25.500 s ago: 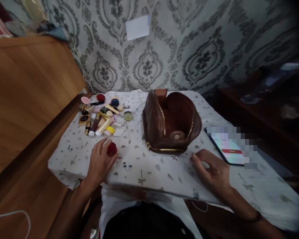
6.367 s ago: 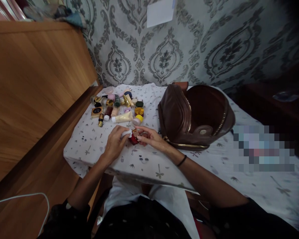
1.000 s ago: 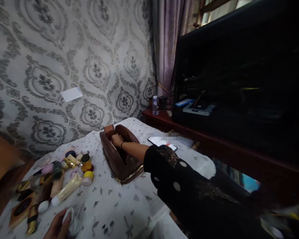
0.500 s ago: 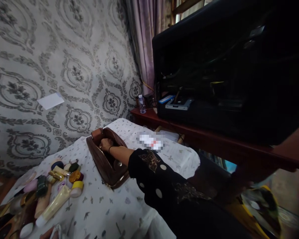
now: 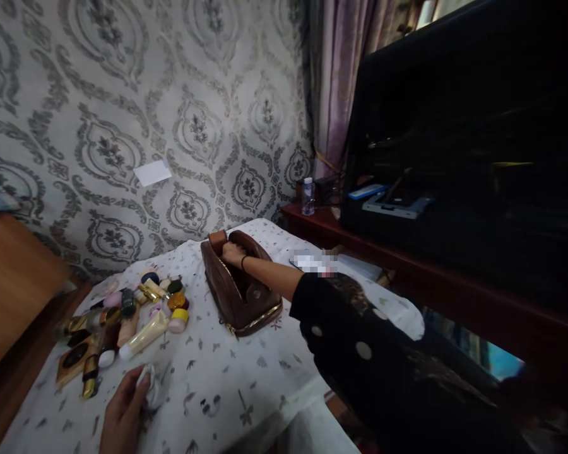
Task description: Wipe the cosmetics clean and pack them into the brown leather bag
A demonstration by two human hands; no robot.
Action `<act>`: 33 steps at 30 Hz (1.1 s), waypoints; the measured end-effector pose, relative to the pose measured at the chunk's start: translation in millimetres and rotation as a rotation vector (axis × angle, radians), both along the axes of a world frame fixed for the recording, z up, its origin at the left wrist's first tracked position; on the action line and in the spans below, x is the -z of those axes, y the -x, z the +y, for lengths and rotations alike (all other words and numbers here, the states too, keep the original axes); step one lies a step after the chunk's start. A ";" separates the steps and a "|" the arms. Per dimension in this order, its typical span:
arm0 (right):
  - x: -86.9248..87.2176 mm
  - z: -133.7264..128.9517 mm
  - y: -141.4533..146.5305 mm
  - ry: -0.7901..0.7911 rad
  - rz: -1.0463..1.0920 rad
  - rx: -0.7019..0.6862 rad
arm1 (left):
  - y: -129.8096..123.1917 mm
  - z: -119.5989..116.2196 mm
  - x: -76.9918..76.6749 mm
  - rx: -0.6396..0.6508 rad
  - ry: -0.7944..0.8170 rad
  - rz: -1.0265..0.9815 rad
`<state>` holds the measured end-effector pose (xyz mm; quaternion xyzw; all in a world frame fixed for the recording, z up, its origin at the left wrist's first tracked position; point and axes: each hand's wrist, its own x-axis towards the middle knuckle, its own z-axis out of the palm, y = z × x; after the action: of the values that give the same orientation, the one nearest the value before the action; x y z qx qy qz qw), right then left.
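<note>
A brown leather handbag (image 5: 260, 309) with a gold zip lies on the patterned white sheet, its mouth unzipped. My right hand (image 5: 234, 253) reaches into the opening, fingers curled; their tips and whatever they hold are hidden by the bag. My left hand (image 5: 125, 403) is at the lower left, pinching a crumpled white cloth (image 5: 152, 386) between thumb and fingers above the sheet. Just beyond the left hand lies a pile of cosmetics, including a cream tube (image 5: 144, 335), a yellow-lidded jar (image 5: 178, 320), a dark green bottle (image 5: 128, 302) and a square compact (image 5: 76, 359).
Behind the bag stands a patterned wall. A blurred phone-like item (image 5: 307, 260) lies on the sheet (image 5: 246, 378) to its right. A red-brown desk (image 5: 319, 222) bears a clear bottle (image 5: 308, 197) and a large black screen (image 5: 454, 139). A wooden panel (image 5: 19, 290) rises at left.
The view has swung left and down, so the bag sits further right in the picture. My left hand has come further into view with the white cloth. The right hand stays in the bag.
</note>
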<state>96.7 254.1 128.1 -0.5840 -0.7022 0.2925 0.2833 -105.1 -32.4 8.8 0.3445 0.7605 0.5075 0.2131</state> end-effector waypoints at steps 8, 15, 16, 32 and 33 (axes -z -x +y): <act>-49.6 -47.7 -9.7 -0.569 0.157 -0.238 | 6.4 -1.4 8.9 0.050 -0.056 0.069; 46.8 -142.6 13.2 -1.037 -0.009 -1.045 | 7.2 -1.8 9.5 0.063 -0.095 0.093; 60.4 -146.4 21.2 -0.977 -0.021 -1.045 | 6.4 -2.1 9.0 0.065 -0.102 0.090; 146.2 -126.6 81.1 -0.496 0.368 -0.574 | 13.0 -5.3 12.5 0.022 0.010 0.089; 147.6 -125.1 81.2 -0.482 0.376 -0.570 | 12.2 -4.5 11.4 0.027 0.009 0.089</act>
<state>15.5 129.0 -19.5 -0.2198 -0.8200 0.2882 0.4429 -117.3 -36.9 -2.6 0.3760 0.7667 0.4853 0.1877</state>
